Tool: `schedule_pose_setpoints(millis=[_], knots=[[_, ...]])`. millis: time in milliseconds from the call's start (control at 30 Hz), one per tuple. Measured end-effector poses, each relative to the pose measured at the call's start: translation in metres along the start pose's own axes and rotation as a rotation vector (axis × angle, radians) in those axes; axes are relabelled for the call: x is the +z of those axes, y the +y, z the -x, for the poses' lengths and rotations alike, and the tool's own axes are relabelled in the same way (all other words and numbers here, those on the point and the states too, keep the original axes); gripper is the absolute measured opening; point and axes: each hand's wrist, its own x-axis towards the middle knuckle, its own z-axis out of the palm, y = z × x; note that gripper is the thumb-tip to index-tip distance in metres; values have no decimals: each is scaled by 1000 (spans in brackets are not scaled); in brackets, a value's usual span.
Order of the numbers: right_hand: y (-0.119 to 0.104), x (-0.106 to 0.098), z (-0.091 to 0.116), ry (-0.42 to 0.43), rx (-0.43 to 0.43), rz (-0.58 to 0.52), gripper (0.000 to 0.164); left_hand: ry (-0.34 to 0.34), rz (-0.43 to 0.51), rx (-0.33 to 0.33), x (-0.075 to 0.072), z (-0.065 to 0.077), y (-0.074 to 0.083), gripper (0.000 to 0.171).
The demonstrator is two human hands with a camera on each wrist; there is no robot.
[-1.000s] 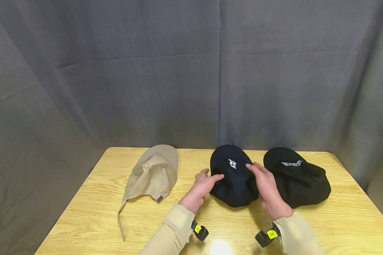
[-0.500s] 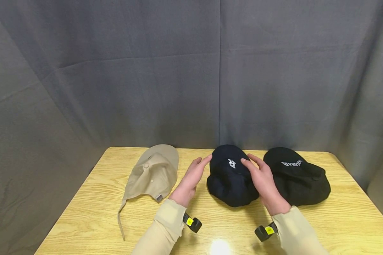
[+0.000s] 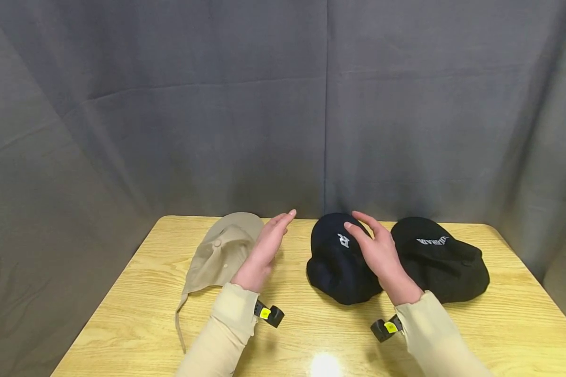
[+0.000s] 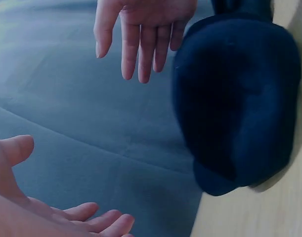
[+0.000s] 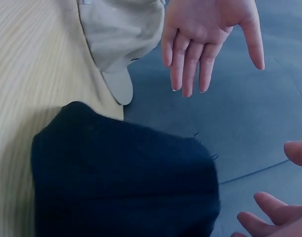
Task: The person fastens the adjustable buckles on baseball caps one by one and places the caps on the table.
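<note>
A navy baseball cap [image 3: 341,280] with a white letter R lies on the table, its brim toward the back. My left hand [image 3: 263,246] is raised to its left with fingers extended, overlapping the right side of a beige cap [image 3: 209,262] in the head view. Over the navy cap's right side hovers my right hand [image 3: 377,251], fingers spread and holding nothing. In the left wrist view both palms face each other beside the navy cap [image 4: 235,108], apart from it. A black cap [image 3: 445,272] with white lettering lies at the right.
The wooden table [image 3: 306,324] ends at a grey curtain [image 3: 264,131] just behind the caps. From the beige cap a thin strap [image 3: 178,327] trails toward the front. A small black camera [image 3: 274,316] is worn at each wrist.
Both hands have come off the navy cap and risen. The left hand has moved left toward the beige cap; the right has shifted slightly up and left. The navy cap stays in place.
</note>
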Motion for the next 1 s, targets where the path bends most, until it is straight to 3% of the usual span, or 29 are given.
schedule_pose_setpoints(millis=[300,533,1000], knots=[[-14,10,1,-59,-40,-143,59,9,83,60,-23,4,25,70],[-22,16,-4,-140,-31,-204,66,27,67,83,-44,6,38,65],[-38,28,-13,-292,37,-477,68,156,85,93,-95,-2,69,71]])
